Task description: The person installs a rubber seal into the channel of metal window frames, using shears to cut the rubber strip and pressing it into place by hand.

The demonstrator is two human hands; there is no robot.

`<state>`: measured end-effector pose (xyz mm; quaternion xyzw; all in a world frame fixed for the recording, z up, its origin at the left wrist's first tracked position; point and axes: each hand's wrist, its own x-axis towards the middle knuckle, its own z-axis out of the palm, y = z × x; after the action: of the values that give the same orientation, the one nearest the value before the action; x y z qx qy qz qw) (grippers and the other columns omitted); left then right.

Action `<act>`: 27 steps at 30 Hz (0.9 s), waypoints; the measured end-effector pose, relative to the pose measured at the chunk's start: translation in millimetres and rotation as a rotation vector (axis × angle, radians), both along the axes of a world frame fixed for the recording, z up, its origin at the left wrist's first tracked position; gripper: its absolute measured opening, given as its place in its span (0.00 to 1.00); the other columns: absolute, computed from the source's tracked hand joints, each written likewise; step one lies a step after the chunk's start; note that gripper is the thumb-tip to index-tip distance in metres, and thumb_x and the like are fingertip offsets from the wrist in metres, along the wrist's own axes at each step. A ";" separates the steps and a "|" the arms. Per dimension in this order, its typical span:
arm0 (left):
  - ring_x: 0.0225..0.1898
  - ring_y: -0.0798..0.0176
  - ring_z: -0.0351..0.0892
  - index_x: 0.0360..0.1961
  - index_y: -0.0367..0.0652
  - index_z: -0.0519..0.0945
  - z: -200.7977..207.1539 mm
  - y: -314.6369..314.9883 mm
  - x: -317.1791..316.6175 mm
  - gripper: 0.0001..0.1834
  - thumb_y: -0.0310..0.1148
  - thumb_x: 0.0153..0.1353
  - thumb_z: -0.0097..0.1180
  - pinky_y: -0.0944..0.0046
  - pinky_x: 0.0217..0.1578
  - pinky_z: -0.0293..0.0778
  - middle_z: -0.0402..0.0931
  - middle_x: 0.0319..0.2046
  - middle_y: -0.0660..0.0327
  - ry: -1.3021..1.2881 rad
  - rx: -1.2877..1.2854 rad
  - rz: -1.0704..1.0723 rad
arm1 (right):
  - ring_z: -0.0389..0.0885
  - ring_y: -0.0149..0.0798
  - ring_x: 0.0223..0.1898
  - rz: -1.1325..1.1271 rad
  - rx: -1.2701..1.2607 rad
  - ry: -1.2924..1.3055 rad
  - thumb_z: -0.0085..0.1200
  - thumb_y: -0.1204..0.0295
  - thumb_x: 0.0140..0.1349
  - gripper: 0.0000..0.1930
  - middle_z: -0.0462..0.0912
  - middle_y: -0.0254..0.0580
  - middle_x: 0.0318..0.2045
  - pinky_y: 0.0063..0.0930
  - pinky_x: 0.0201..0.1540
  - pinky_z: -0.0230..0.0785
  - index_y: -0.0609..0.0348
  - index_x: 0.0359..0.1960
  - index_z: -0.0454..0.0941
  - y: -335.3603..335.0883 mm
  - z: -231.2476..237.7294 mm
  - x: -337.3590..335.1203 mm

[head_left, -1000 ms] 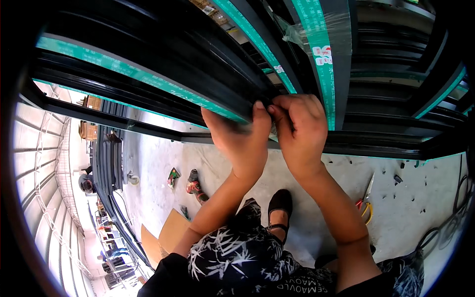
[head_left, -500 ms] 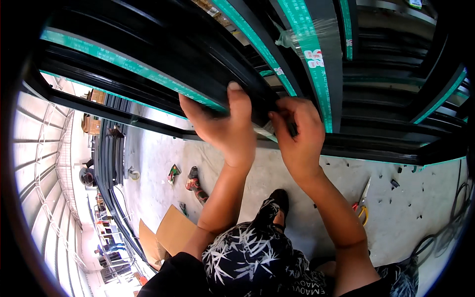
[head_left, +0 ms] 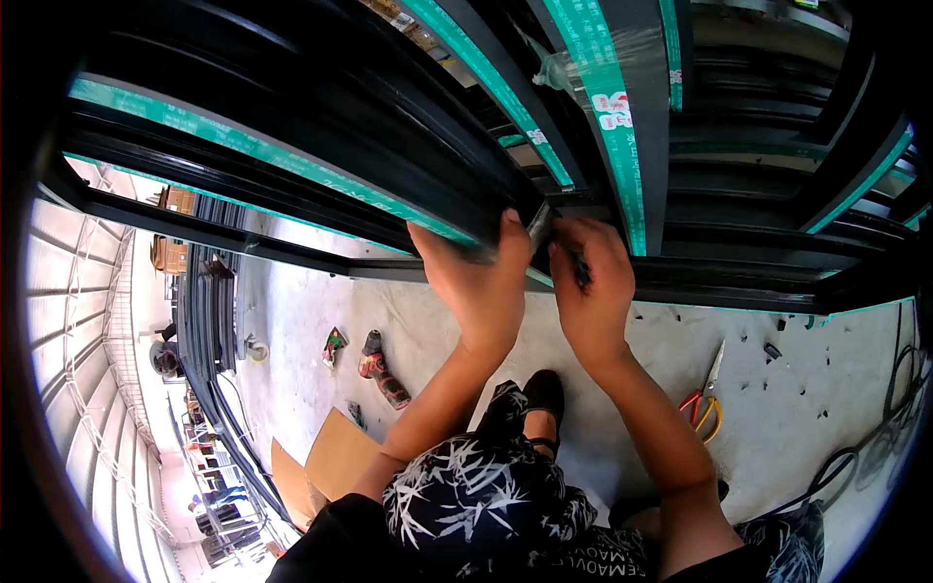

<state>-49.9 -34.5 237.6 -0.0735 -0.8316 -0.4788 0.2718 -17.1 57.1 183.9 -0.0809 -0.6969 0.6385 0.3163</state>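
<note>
A long black frame bar (head_left: 292, 121) with a green protective tape (head_left: 243, 151) along its edge slants down from the upper left. My left hand (head_left: 481, 291) grips this bar near its lower right end, the thumb on top and the fingers over the taped edge. Close beside it, my right hand (head_left: 595, 291) is at the corner by the bar's end, fingers curled and pinched. A small dark piece shows inside its grasp, too hidden to name. To the right rises another black bar with wide green tape (head_left: 607, 107) and a flap of clear film (head_left: 554, 70).
Scissors (head_left: 708, 413) with red and yellow handles lie on the concrete floor (head_left: 671, 360) at right, among black scraps. A cordless power tool (head_left: 382, 369) lies at left, near a cardboard box (head_left: 340, 452). Black cables (head_left: 846, 462) curl at far right; stacked dark bars (head_left: 207, 311) stand far left.
My left hand has slid right and down along the bar, closer to my right hand. The right hand stays at the corner, still pinched. The view has shifted slightly.
</note>
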 end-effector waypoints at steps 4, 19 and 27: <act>0.44 0.68 0.73 0.60 0.32 0.63 4.9 -3.1 -0.2 0.31 0.26 0.59 0.64 0.70 0.47 0.71 0.73 0.44 0.58 0.017 -0.047 0.035 | 0.80 0.50 0.40 0.029 -0.026 0.018 0.59 0.81 0.55 0.12 0.82 0.46 0.39 0.36 0.42 0.73 0.60 0.42 0.81 -3.4 -3.9 -1.3; 0.43 0.59 0.75 0.57 0.31 0.66 -7.2 -7.9 0.8 0.34 0.32 0.51 0.69 0.62 0.49 0.71 0.77 0.43 0.51 -0.054 0.070 0.019 | 0.79 0.52 0.44 -0.073 0.060 0.004 0.59 0.81 0.55 0.13 0.82 0.46 0.42 0.40 0.46 0.73 0.60 0.43 0.80 -11.3 -10.5 3.0; 0.48 0.63 0.71 0.59 0.33 0.64 -13.3 -15.2 0.4 0.35 0.29 0.54 0.68 0.65 0.53 0.67 0.74 0.48 0.54 -0.113 0.188 -0.065 | 0.79 0.51 0.41 0.036 0.174 -0.036 0.58 0.81 0.54 0.14 0.82 0.46 0.42 0.40 0.44 0.73 0.61 0.44 0.81 6.3 -8.5 -0.5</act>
<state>-49.5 -49.7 224.3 -0.0474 -0.7943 -0.5665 0.2143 -17.6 63.4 175.4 -0.0521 -0.7566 0.5797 0.2978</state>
